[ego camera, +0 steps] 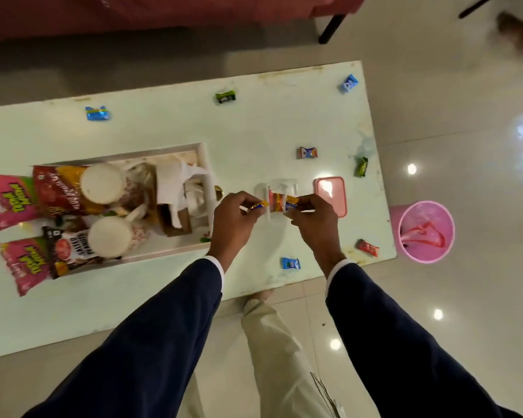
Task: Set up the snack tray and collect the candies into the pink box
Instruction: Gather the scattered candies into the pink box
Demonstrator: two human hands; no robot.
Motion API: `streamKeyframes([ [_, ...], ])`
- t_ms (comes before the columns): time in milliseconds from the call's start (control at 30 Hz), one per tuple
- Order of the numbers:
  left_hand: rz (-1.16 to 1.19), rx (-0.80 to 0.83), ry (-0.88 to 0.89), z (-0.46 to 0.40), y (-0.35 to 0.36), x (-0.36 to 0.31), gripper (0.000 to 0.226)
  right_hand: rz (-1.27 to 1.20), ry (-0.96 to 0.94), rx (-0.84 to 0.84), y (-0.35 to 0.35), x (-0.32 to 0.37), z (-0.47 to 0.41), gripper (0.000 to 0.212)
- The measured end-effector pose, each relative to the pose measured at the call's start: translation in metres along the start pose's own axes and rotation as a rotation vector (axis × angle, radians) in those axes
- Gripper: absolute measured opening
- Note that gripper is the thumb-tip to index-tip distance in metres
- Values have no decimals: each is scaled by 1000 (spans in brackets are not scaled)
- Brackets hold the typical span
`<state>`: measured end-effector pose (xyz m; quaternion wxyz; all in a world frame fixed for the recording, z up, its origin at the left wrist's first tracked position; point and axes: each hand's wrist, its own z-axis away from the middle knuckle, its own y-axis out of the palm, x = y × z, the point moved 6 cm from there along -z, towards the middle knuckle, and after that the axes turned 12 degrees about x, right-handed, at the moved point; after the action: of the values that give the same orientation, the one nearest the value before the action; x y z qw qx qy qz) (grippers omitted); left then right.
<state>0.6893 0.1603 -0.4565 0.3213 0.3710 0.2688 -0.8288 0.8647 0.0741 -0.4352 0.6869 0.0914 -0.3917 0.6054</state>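
My left hand (234,215) pinches a small orange-and-blue wrapped candy (258,205). My right hand (313,218) pinches another orange-and-blue candy (292,201). Both hover over a clear open box (277,188) that holds a red candy (277,200). Its pink lid (331,196) lies just to the right. The white snack tray (204,164) on the left holds two paper cups (101,184), snack packets and napkins. Loose candies lie scattered on the pale table (163,122).
Loose candies: blue (97,113), green (225,97), blue (348,83), red-blue (308,152), green (361,167), red (367,247), blue (290,263). Pink snack bags (8,200) overhang the tray's left end. A pink bin (424,230) stands on the floor right of the table.
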Motion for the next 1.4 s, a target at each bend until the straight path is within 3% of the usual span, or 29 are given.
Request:
streamKeyframes([
  [233,1,-35,-48,-29,39,-5,21,81,-63,1,-14,-7,-21,15],
  [367,-22,-69,-15,-24,42,-10,28,148,-94,-13,-19,-7,-22,31],
  [533,-138,-98,16,10,21,6,11,158,-106,50,-13,-22,1,14],
  [700,-295,6,-47,70,-19,58,17,389,-46,250,18,-50,32,23],
  [867,-539,97,-197,125,-50,116,24,880,-36,215,36,-86,55,41],
  [967,-573,165,-260,141,-56,141,41,905,-38,227,52,-100,59,39],
  [1100,-705,253,-185,141,-47,150,52,850,-46,230,65,-105,58,28],
  [1167,-802,289,-148,134,-39,148,50,792,-20,236,68,-105,54,28],
  [1300,-855,262,-124,122,-30,145,24,706,-46,145,59,-95,47,29],
  [1400,-842,230,-112,115,-29,148,18,838,-55,121,48,-93,43,37],
])
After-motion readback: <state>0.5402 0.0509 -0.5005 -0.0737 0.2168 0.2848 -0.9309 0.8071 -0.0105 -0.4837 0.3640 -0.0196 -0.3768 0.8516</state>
